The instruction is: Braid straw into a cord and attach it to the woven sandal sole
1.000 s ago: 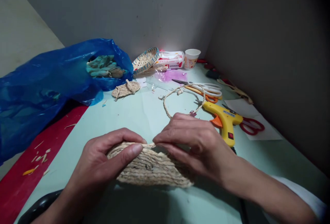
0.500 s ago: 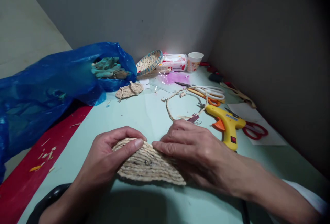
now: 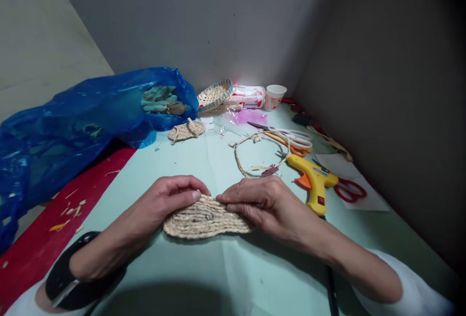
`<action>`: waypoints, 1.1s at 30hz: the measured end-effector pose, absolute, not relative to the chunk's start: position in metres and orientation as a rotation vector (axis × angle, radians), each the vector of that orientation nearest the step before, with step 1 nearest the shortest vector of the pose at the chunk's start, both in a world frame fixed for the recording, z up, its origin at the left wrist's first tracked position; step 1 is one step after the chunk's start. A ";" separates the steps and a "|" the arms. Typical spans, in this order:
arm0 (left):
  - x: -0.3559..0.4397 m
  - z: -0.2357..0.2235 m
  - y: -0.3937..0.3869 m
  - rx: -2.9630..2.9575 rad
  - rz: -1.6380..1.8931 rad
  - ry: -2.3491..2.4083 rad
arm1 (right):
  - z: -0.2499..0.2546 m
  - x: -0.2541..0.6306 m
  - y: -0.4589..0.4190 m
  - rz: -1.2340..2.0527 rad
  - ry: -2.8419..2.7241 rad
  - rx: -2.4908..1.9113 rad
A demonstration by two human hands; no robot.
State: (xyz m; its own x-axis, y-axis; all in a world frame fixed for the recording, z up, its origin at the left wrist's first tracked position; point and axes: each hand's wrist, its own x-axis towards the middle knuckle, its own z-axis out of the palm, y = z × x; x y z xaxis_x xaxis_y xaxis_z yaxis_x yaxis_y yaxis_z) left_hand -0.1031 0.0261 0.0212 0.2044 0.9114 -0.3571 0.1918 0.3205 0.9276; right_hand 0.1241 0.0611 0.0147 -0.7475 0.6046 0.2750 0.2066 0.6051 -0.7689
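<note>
Low over the table, both hands grip a sole-shaped piece of coiled straw braid [image 3: 209, 221] by its upper edge. My left hand [image 3: 174, 197] pinches it at the left, thumb on the near face. My right hand [image 3: 264, 204] has its thumb and fingers closed on the right part, covering that end. Small dark marks show in the middle of the piece. Beyond my right hand lies a loop of thin straw braid [image 3: 238, 158] with a dark binder clip [image 3: 271, 170] at its near side. A yellow glue gun [image 3: 313, 180] rests right of the loop.
A blue plastic bag [image 3: 83, 107] with bundled husks spreads at the left. A small woven sandal [image 3: 187, 130] lies before it. Behind are a shallow basket [image 3: 214, 95], a tissue pack [image 3: 249, 96] and a paper cup [image 3: 275, 96]. White-handled scissors [image 3: 298, 137] and red-handled scissors [image 3: 351, 191] lie right.
The straw piece now sits slightly higher in view and looks flatter towards me. My right hand has turned, with its thumb now showing on the near face. The camera view has shifted a little.
</note>
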 end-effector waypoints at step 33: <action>-0.093 0.027 0.031 1.585 0.679 1.563 | 0.030 0.143 0.079 0.829 -2.319 -0.813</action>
State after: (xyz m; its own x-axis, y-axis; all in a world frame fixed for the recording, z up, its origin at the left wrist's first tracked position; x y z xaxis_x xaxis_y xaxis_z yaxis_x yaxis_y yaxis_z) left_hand -0.0932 0.0310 0.0274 0.0956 0.9835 -0.1536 0.5595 0.0745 0.8255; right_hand 0.1432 0.0793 0.0298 -0.6712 0.6860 0.2807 0.3526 0.6287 -0.6931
